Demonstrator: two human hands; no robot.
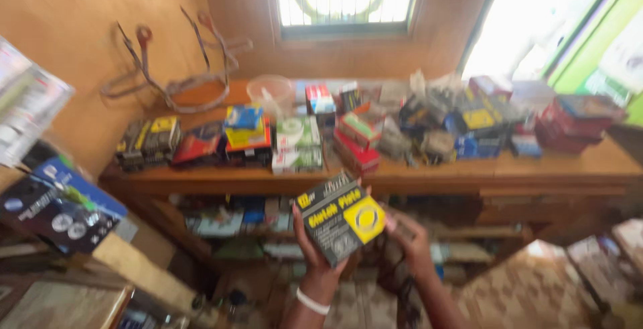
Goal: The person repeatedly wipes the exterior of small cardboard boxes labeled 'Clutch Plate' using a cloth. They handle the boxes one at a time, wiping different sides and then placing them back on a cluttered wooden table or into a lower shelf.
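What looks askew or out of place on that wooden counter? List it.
The boxes on the wooden counter lie in loose, uneven heaps, several tilted, not in rows. A red box juts over the front edge. The left hand holds a dark grey box with a yellow patch at a tilt. The picture is blurred, so damage cannot be judged.

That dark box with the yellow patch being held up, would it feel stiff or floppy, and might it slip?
The dark box looks like stiff cardboard with crisp edges, so probably rigid. The left hand alone grips it from below, suggesting it is manageable. Its flat faces should not roll.
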